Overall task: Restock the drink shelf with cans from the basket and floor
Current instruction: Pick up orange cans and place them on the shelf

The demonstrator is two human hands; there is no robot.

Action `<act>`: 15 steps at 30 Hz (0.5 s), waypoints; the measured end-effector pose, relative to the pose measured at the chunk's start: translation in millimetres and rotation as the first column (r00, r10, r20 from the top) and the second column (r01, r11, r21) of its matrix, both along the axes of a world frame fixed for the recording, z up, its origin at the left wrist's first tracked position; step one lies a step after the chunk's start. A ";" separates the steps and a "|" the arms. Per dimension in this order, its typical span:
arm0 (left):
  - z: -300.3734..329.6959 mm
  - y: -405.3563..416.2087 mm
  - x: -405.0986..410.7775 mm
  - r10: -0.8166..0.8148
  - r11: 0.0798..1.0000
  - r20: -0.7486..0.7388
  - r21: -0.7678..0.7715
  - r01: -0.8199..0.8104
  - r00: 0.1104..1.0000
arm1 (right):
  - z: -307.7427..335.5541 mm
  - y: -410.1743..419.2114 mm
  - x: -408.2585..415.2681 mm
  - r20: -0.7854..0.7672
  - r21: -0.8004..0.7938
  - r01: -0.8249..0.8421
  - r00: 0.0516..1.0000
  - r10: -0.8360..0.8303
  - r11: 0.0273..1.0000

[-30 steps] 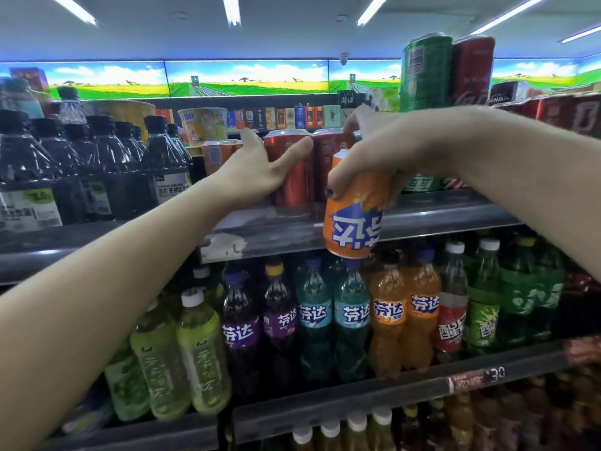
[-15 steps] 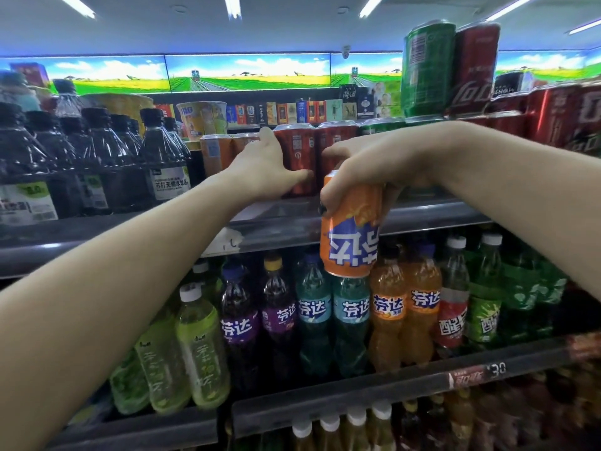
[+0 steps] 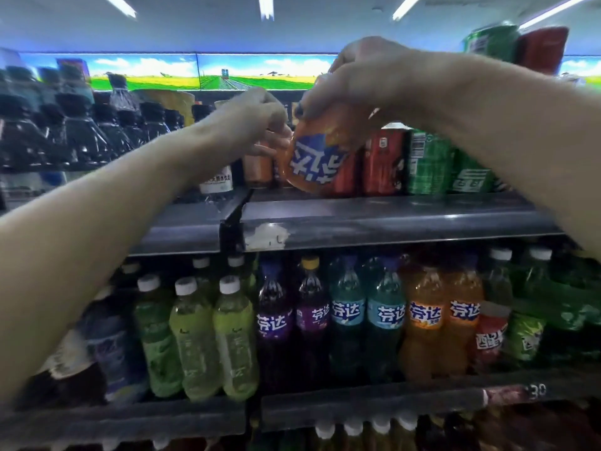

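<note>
- The right hand grips an orange can from above, its fingers curled round the top. The can is tilted and upside down; its blue label shows white Chinese characters, inverted, the same as on the bottles below.
- The can is at the centre of the frame, its lower end just above the front edge of the upper shelf, in front of the red cans.
- The left hand reaches in beside the can, at a small orange-brown can. Its fingers look bent, but I cannot tell if it pinches anything; blur and the orange can hide the fingertips.
- Right of the red cans stand green cans with a barcode; the brand is not readable.
- On the lower shelf, purple, teal and orange bottles carry the label "芬达". The pale green bottles to the left have faint writing that I cannot read.
- A price strip at lower right shows "30"; the rest is smeared.
- The dark bottles at upper left are blurred; one white label is partly covered by the left arm.
- Compared with half a second ago, the can has gone up from below the shelf edge to the level of the can row, and the left hand has left the red cans for the smaller can.
</note>
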State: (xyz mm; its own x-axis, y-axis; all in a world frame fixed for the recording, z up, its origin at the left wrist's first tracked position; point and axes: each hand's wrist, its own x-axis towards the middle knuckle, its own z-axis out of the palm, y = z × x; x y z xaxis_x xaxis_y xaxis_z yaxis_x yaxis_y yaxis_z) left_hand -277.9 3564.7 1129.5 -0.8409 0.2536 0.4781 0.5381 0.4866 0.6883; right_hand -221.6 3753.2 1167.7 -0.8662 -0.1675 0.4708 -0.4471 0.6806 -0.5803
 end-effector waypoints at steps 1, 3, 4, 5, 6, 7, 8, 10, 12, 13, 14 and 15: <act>-2.0 -5.1 1.8 -0.042 0.997 0.013 -0.057 0.043 0.999 | 1.1 -11.5 -6.7 -0.013 0.019 0.013 1.000 -0.013 1.000; -9.7 -13.5 4.7 -0.083 0.979 0.018 -0.187 0.085 0.996 | 0.9 -31.2 -19.1 -0.028 0.082 0.044 0.999 -0.041 0.996; -14.0 -16.0 4.2 -0.100 0.976 0.018 -0.190 0.102 0.995 | 0.5 -38.8 -24.3 -0.038 0.122 0.063 0.998 -0.059 0.990; -18.5 -18.0 0.4 -0.125 0.976 0.021 -0.178 0.127 0.992 | -0.5 -45.2 -28.8 -0.048 0.163 0.081 0.996 -0.074 0.983; -22.6 -19.0 -3.3 -0.146 0.978 0.017 -0.151 0.147 0.989 | -2.3 -49.6 -33.6 -0.055 0.194 0.095 0.995 -0.086 0.976; -25.7 -20.5 -10.0 -0.138 0.980 0.004 -0.144 0.137 0.990 | -4.7 -52.4 -38.6 -0.056 0.218 0.107 0.994 -0.097 0.970; -28.6 -19.3 -12.0 -0.127 0.982 -0.005 -0.139 0.125 0.992 | -7.6 -54.0 -43.5 -0.055 0.249 0.107 0.994 -0.096 0.963; -32.9 -20.3 -17.5 -0.097 0.983 -0.005 -0.154 0.095 0.995 | -14.0 -55.6 -49.0 -0.052 0.330 0.092 0.996 -0.079 0.940; -33.7 -19.5 -25.0 -0.052 0.986 -0.019 -0.157 0.048 0.998 | -18.7 -53.6 -46.6 -0.060 0.370 0.083 0.996 -0.066 0.925; -33.5 -18.7 -27.6 -0.028 0.986 -0.018 -0.167 0.024 0.999 | -19.8 -50.4 -43.5 -0.079 0.363 0.086 0.995 -0.062 0.928; -33.4 -17.2 -28.3 -0.004 0.984 -0.012 -0.177 0.002 1.000 | -21.1 -45.5 -39.8 -0.113 0.337 0.097 0.992 -0.062 0.936; -33.9 -16.2 -31.6 0.016 0.982 -0.002 -0.186 -0.016 1.000 | -23.1 -39.5 -37.1 -0.175 0.303 0.124 0.982 -0.073 0.945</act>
